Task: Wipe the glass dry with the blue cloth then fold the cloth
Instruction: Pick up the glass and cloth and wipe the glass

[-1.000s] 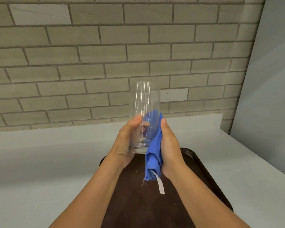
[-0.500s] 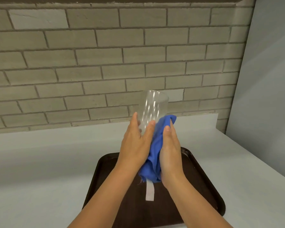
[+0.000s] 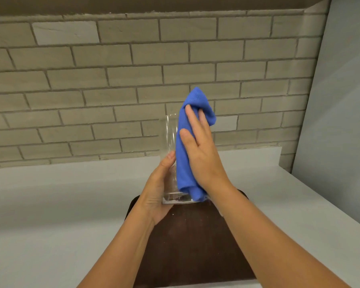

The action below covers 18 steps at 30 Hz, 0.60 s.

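Observation:
A tall clear glass [image 3: 169, 142] is held upright in the air above the tray. My left hand [image 3: 157, 190] wraps its lower part and base from the left. The blue cloth [image 3: 187, 154] drapes over the glass's right side, from above the rim down to the base. My right hand [image 3: 202, 150] presses the cloth flat against the glass, fingers stretched upward with the fingertips sunk in the cloth's top fold. The right half of the glass is hidden behind cloth and hand.
A dark brown tray [image 3: 187, 246] lies on the pale grey counter [image 3: 50, 215] right below my hands. A brick wall [image 3: 112, 90] stands behind the counter, and a plain grey wall [image 3: 341, 121] closes the right side.
The glass went from tilted to upright. My right hand slid up its side, carrying the cloth above the rim. My left hand shifted down to the base.

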Tool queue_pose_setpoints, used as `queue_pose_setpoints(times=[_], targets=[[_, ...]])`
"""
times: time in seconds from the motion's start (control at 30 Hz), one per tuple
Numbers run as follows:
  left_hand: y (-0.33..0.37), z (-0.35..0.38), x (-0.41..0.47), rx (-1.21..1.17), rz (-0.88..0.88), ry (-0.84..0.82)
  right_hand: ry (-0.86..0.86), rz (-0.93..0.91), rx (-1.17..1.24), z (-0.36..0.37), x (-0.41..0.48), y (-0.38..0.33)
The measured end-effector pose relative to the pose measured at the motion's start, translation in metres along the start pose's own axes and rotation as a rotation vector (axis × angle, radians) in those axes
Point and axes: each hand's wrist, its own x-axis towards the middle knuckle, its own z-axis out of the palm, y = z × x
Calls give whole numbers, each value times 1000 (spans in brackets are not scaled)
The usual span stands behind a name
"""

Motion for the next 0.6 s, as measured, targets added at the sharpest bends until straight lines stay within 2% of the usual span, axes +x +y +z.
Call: queue_pose_setpoints(times=[0.13, 0.27, 0.37, 0.5, 0.6], targets=[[3, 5, 0, -13, 65, 118, -27, 189, 167, 2, 2, 4], [8, 0, 1, -59, -12, 212, -46, 299, 254, 15, -44, 20], [7, -1, -2, -115, -85, 140, -47, 192, 181, 21, -67, 22], [0, -4, -3, -117, -43, 43, -31, -107, -151, 20, -48, 12], [1, -4, -1, -156, -2, 46, -49, -97, -182, 14, -11, 5]])
